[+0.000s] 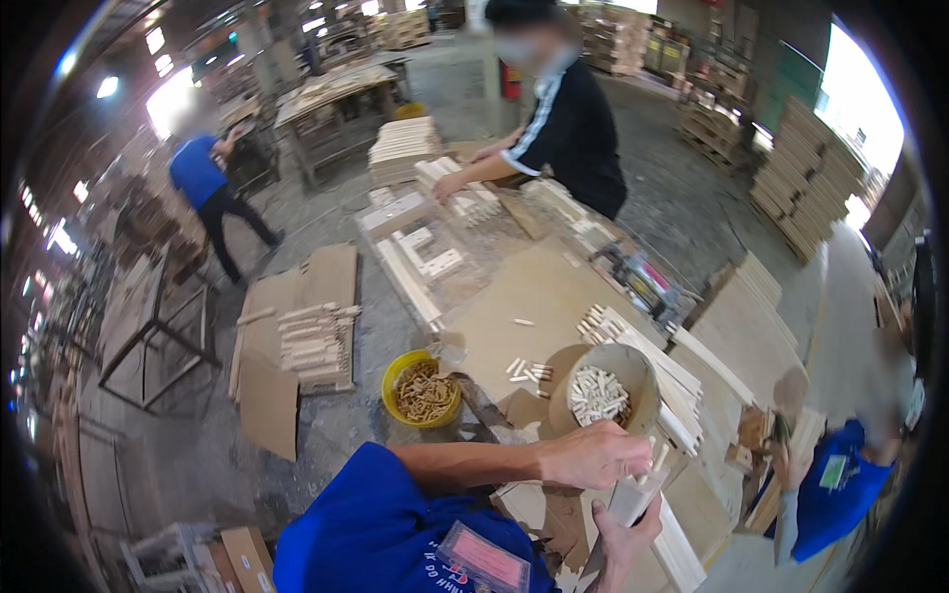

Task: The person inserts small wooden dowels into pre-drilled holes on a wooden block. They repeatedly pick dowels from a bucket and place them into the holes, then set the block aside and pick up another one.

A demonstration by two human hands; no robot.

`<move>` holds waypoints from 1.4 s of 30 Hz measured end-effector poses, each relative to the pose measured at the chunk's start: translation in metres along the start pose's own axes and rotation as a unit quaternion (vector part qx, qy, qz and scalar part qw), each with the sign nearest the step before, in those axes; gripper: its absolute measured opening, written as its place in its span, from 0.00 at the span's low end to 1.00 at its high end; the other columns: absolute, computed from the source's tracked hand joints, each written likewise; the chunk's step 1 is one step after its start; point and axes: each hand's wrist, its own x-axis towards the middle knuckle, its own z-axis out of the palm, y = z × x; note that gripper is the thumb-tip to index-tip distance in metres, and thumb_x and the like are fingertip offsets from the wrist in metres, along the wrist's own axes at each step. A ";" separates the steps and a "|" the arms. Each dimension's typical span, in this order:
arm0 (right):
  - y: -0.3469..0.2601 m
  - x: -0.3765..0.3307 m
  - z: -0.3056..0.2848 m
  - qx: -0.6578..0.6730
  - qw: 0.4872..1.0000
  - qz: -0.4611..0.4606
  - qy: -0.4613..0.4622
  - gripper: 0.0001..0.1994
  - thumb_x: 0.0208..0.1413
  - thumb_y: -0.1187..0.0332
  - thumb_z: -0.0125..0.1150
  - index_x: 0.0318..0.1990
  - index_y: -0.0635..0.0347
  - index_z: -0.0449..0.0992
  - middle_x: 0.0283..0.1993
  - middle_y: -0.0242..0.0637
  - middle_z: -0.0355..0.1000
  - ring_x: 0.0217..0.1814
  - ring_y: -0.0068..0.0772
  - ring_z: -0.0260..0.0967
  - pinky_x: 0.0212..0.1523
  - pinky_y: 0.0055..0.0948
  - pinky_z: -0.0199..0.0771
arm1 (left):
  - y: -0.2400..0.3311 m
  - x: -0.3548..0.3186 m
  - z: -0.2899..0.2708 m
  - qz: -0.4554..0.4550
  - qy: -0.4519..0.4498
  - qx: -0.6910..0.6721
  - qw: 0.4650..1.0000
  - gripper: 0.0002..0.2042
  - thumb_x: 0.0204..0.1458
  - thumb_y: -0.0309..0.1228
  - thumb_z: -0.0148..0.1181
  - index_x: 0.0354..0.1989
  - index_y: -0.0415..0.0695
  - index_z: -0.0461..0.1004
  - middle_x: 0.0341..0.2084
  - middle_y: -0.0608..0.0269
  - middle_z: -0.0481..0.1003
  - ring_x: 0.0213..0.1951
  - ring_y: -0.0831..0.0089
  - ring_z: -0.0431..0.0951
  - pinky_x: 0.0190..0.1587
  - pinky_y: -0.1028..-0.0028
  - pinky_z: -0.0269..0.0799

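My right hand (631, 539) grips a pale wooden bar (633, 499) near its end, with the thumb on one side and the fingers around the other. Light dowels (660, 456) stick up from that end. Over the same end, my left hand (598, 455) is closed in a pinch on a small wooden dowel, its fingertips partly hiding it. Just beyond my left hand stands a round tub (647, 381) of pale dowels. Several loose dowels (534, 372) lie on the board to the left of the tub.
A yellow bucket (390, 390) of brownish dowels stands left of the table. Wooden bars (672, 395) lie right of the tub, and stacked bars (314, 336) rest on cardboard at left. One person (578, 133) works across the table, another (840, 484) at right.
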 end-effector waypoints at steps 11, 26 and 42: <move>0.007 0.008 -0.011 -0.107 0.992 0.015 -0.072 0.38 0.31 0.65 0.78 0.56 0.64 0.73 0.39 0.33 0.77 0.39 0.27 0.73 0.43 0.31 0.76 | -0.011 0.005 -0.018 -0.094 -0.064 -0.187 0.976 0.10 0.60 0.35 0.62 0.32 0.41 0.79 0.31 0.57 0.83 0.30 0.75 0.82 0.34 0.72 0.75; 0.058 -0.011 -0.088 0.085 0.987 0.035 -0.130 0.35 0.32 0.61 0.81 0.52 0.60 0.75 0.36 0.28 0.75 0.38 0.21 0.72 0.43 0.27 0.73 | -0.154 -0.184 0.047 -0.331 -0.278 0.221 0.874 0.32 0.46 0.40 0.70 0.56 0.34 0.69 0.44 0.38 0.76 0.48 0.42 0.78 0.51 0.50 0.73; 0.033 0.028 -0.091 0.010 0.984 -0.018 -0.179 0.38 0.27 0.63 0.77 0.55 0.62 0.76 0.43 0.36 0.78 0.41 0.25 0.73 0.48 0.28 0.74 | 0.038 -0.018 -0.086 -0.282 -0.102 0.051 0.952 0.17 0.43 0.30 0.65 0.42 0.39 0.72 0.27 0.51 0.77 0.31 0.59 0.79 0.36 0.64 0.75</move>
